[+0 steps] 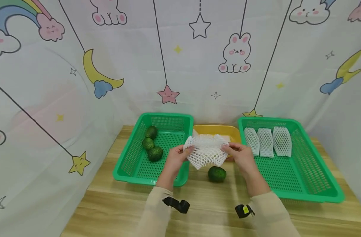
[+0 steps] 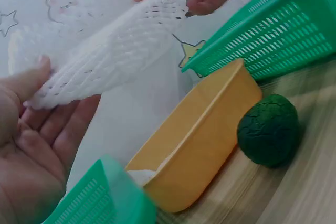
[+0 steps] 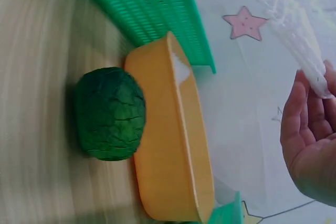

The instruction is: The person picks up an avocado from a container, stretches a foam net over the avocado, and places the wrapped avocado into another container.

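Note:
Both hands hold up a white foam fruit net [image 1: 208, 153] stretched between them, above the table. The left hand [image 1: 176, 158] pinches its left edge between thumb and fingers; the right hand [image 1: 241, 156] pinches the right edge the same way. Below the net, a dark green avocado [image 1: 217, 174] with creased skin lies on the wooden table, untouched. In the left wrist view the net [image 2: 110, 45] hangs as a wide, open mesh sleeve. The right wrist view shows the right fingertips [image 3: 300, 85] at one end of the net.
A yellow bin [image 1: 235, 131] with white material inside stands behind the net. The green basket [image 1: 118, 171] on the left holds several avocados [image 1: 155, 153]. In the right green basket [image 1: 331, 196] lie 3 net-wrapped items [image 1: 282, 141]. A printed curtain [image 1: 198, 72] hangs behind the table.

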A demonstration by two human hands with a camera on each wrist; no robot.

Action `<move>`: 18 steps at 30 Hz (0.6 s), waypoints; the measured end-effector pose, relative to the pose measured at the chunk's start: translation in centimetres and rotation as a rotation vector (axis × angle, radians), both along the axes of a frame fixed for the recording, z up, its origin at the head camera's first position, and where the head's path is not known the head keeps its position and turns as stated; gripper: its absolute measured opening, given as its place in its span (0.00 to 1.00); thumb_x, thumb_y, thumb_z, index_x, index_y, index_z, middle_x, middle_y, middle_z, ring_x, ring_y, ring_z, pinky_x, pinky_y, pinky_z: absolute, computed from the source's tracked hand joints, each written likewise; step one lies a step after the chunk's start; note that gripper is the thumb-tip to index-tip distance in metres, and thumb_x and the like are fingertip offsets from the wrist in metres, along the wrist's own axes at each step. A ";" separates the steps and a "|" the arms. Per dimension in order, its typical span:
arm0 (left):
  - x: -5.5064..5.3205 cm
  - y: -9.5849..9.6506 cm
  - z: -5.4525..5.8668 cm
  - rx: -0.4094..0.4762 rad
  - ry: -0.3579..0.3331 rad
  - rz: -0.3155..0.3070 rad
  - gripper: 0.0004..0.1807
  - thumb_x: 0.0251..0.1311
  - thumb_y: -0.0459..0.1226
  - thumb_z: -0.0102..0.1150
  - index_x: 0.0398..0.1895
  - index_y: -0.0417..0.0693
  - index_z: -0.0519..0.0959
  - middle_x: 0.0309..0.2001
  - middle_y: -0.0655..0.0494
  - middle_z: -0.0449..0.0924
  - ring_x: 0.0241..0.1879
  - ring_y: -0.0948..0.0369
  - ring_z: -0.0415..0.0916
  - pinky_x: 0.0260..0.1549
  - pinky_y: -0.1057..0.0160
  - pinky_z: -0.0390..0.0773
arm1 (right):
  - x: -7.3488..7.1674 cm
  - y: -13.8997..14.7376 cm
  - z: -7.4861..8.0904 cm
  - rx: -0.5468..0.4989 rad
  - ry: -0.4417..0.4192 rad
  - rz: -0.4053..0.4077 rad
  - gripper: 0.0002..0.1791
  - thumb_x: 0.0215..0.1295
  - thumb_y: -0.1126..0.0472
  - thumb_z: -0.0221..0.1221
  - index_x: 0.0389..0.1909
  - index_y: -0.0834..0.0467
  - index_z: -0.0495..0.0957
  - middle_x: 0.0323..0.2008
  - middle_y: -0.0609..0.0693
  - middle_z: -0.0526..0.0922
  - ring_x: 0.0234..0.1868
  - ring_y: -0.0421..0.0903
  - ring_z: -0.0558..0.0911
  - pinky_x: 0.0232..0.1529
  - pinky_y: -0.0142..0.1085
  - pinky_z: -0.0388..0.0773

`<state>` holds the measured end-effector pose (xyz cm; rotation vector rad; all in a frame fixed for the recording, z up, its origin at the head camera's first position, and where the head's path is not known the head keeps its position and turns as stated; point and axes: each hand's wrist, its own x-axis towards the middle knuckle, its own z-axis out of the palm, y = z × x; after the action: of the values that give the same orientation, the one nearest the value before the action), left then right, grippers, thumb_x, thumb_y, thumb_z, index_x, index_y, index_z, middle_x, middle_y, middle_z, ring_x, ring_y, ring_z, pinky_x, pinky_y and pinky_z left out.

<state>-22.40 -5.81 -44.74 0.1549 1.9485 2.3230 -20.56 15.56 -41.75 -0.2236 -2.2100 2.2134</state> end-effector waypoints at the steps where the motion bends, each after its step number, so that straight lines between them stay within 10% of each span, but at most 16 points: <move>1: 0.1 0.1 -0.1 -0.008 0.019 -0.052 0.21 0.60 0.36 0.59 0.52 0.29 0.73 0.39 0.46 0.81 0.35 0.64 0.79 0.38 0.63 0.77 | 0.1 0.0 -0.1 0.013 0.003 0.031 0.20 0.61 0.59 0.61 0.47 0.70 0.75 0.32 0.42 0.80 0.33 0.38 0.78 0.33 0.35 0.79; 7: 0.0 2.2 -0.3 -0.031 0.099 -0.331 0.47 0.52 0.35 0.67 0.70 0.50 0.48 0.59 0.45 0.67 0.54 0.55 0.70 0.50 0.58 0.72 | 0.7 -1.5 -0.6 -0.042 0.104 0.205 0.27 0.65 0.60 0.57 0.63 0.64 0.65 0.50 0.56 0.76 0.44 0.41 0.78 0.43 0.36 0.77; 13: 0.4 2.5 0.0 -0.111 0.098 -0.141 0.40 0.51 0.29 0.64 0.67 0.42 0.55 0.56 0.42 0.69 0.52 0.50 0.71 0.48 0.54 0.73 | 0.7 -1.1 -1.5 -0.045 0.131 0.133 0.23 0.68 0.60 0.53 0.61 0.65 0.66 0.54 0.62 0.74 0.52 0.49 0.76 0.49 0.41 0.74; 18: 1.0 2.0 0.8 -0.165 0.130 -0.152 0.39 0.54 0.27 0.59 0.68 0.39 0.53 0.58 0.38 0.67 0.54 0.46 0.69 0.49 0.52 0.72 | 0.4 0.2 -3.8 0.281 -0.021 0.182 0.22 0.66 0.66 0.53 0.60 0.66 0.66 0.58 0.64 0.70 0.59 0.59 0.67 0.55 0.48 0.68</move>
<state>-21.39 -3.83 -43.94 0.4326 2.0959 2.0961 -20.15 15.72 -45.52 -0.0435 -2.6118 1.9486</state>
